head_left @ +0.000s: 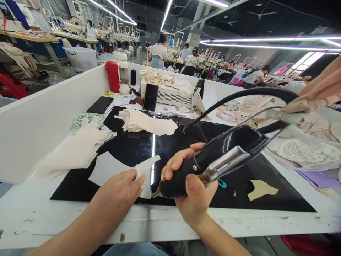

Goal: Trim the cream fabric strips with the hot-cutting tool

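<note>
My left hand (124, 188) is closed, with thumb and fingers pinching a small cream fabric piece (146, 177) beside a white sheet (106, 167) on the black mat (128, 142). Wrapped round a black handheld tool (213, 153) with a silver lever is my right hand (191, 188). The tool's tip reaches the right edge of the fabric piece near the mat's front edge, and a black cable arches away from its rear. One cream fabric stack (149, 122) lies farther back on the mat; another (77, 147) is at the left.
A phone (150, 96) leans against a white box (174, 95) at the back, near a red cup (113, 76). Low white walls (53, 96) border the table. Fabric heaps (255, 106) lie right; a beige scrap (261, 190) sits on the mat. People sit beyond.
</note>
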A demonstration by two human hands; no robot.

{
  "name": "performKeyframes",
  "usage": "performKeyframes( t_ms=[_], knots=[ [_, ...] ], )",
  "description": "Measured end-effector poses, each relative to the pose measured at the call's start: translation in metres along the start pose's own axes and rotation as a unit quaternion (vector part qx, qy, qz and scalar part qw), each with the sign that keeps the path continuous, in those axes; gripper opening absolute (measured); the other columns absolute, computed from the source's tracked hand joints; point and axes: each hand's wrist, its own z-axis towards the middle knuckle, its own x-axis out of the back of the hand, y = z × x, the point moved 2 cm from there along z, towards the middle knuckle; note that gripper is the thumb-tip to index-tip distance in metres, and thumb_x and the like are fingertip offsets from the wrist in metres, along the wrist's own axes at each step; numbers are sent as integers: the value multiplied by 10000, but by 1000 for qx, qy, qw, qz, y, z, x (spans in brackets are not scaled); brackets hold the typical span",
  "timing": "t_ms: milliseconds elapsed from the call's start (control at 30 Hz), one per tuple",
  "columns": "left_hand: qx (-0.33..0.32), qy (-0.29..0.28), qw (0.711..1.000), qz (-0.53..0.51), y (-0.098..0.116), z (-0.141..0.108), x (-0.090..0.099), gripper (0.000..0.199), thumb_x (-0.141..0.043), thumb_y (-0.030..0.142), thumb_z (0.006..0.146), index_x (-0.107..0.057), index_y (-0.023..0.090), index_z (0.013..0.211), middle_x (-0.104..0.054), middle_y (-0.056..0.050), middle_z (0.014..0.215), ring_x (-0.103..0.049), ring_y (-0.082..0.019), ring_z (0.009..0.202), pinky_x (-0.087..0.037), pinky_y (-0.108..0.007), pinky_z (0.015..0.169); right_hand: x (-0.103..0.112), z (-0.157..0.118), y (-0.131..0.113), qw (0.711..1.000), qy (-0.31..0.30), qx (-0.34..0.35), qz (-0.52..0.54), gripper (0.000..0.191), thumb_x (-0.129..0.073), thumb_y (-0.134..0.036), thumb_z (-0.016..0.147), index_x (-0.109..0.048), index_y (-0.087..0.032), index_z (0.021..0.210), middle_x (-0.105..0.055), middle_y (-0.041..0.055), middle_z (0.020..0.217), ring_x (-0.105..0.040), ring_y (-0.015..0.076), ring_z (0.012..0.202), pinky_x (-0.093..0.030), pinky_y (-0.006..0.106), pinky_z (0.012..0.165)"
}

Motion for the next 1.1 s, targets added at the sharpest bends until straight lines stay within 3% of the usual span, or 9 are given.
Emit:
performKeyframes(
  t_ms=[200,367,600,700,833,967,1100],
  knots=[
    [9,-8,1000,10,3,2,1,216,-502,95,1005,-641,145,1162,-613,-64,942,-640,-240,751,-489,-384,629,1,-3,4,1000,-3,11,0,392,-763,-400,903,-543,-303,1213,-626,-30,832,-609,126,593,-547,285,540],
    [13,17,1000,19,3,2,-1,205,-515,115,1011,-650,141,1164,-624,-54,921,-654,-233,737,-496,-378,614,1,-2,6,1000,2,10,-9,396,-765,-406,902,-542,-299,1212,-623,-30,830,-609,129,591,-550,290,539],
    [23,30,995,89,8,5,8,269,-426,159,1070,-684,135,997,-630,-60,795,-590,-218,624,-442,-358,503,6,2,8,1000,-5,8,5,361,-765,-376,914,-567,-305,1207,-636,-37,857,-618,114,617,-551,274,569],
    [-27,78,994,64,12,6,13,317,-382,90,1057,-679,152,963,-645,-62,813,-609,-224,726,-515,-359,622,8,3,8,1000,-8,5,-1,344,-751,-377,925,-563,-310,1205,-633,-38,860,-622,116,619,-551,274,565],
    [-115,161,979,-50,18,5,10,361,-336,41,1049,-673,167,1032,-689,-61,924,-649,-214,918,-560,-345,805,9,3,8,1000,-12,5,-17,364,-747,-398,921,-544,-315,1211,-628,-33,859,-616,127,609,-545,282,543],
    [-172,131,973,-78,16,7,9,306,-397,47,1055,-684,151,1083,-739,-64,997,-687,-198,954,-582,-308,824,9,3,8,1000,-10,5,-25,386,-742,-420,920,-523,-314,1219,-628,-30,847,-611,131,595,-541,284,533],
    [-181,94,975,-85,5,7,13,264,-472,34,1032,-685,127,1157,-760,-83,1093,-708,-203,1030,-600,-309,893,8,4,8,1000,-7,7,-19,388,-748,-421,917,-527,-310,1216,-632,-34,832,-611,130,590,-540,283,532]
  ],
)
